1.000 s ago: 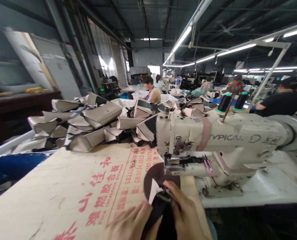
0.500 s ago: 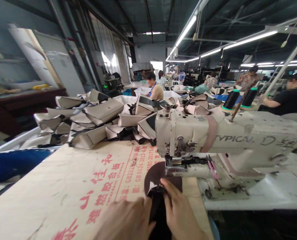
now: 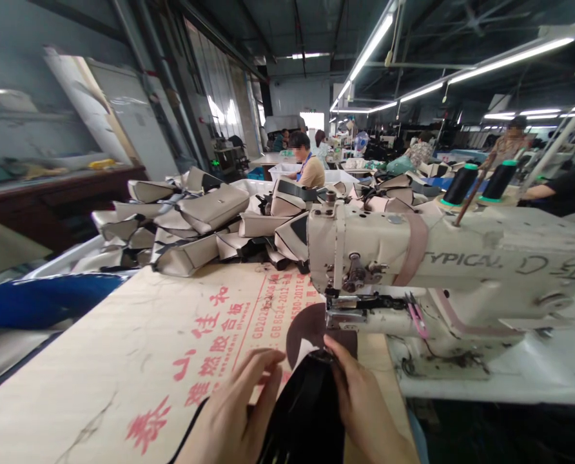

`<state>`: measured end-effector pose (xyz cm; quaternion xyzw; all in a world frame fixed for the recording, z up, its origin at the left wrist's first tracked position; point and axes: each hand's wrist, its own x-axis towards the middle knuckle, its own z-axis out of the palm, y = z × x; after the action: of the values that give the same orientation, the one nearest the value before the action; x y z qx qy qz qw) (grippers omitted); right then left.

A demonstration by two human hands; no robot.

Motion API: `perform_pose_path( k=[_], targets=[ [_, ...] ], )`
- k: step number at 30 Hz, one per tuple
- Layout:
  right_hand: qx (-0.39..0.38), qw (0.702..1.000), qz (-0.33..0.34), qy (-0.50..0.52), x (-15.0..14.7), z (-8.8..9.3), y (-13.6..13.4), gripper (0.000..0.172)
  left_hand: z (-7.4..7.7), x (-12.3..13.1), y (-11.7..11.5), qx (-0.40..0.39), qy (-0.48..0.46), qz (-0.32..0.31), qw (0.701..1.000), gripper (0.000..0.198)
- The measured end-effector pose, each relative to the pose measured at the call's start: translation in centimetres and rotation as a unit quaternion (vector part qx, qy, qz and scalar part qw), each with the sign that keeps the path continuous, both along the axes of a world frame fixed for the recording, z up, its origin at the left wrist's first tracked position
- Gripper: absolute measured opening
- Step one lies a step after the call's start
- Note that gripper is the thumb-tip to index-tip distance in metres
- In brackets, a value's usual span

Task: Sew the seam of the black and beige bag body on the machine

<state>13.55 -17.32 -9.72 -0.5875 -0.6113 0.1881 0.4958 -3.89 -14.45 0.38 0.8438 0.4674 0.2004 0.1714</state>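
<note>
A black leather piece (image 3: pixel 303 412) lies in front of me, its far end at the foot of a cream sewing machine (image 3: pixel 442 264). My right hand (image 3: pixel 365 403) pinches the piece's top edge just under the machine's head. My left hand (image 3: pixel 234 412) rests on the piece's left side, fingers curled against it. A dark brown rounded piece (image 3: pixel 304 325) lies on the table under the needle area.
A plywood tabletop (image 3: pixel 137 361) with red printed characters spreads to the left. Several beige bags (image 3: pixel 205 222) are heaped at its far edge. Two black thread spools (image 3: pixel 481 183) stand on the machine. Other people sit at tables behind. A blue bin (image 3: pixel 36 299) sits at left.
The camera shifted slightly left and down. Both hands moved the black piece closer to the machine head, and more of the piece now shows between them.
</note>
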Motion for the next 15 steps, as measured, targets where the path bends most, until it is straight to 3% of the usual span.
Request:
perform_pose_path(
  k=[2,7,10,15],
  targets=[
    [0.008,1.000,0.012,0.020,0.6,-0.1,-0.2,0.039,-0.9,0.9,0.9,0.026,0.021,-0.009,0.999,0.031],
    [-0.003,0.998,0.053,-0.014,2.5,1.2,-0.6,0.038,-2.9,2.3,2.7,-0.031,0.115,-0.096,0.988,0.047],
    [0.005,0.997,0.071,-0.035,3.2,2.7,-0.3,0.042,-2.4,2.5,3.1,-0.030,0.135,-0.093,0.986,0.054],
    [0.008,0.987,0.155,-0.050,4.0,4.5,1.0,0.050,-1.7,2.4,4.1,0.014,0.161,-0.088,0.983,0.059]
  ],
)
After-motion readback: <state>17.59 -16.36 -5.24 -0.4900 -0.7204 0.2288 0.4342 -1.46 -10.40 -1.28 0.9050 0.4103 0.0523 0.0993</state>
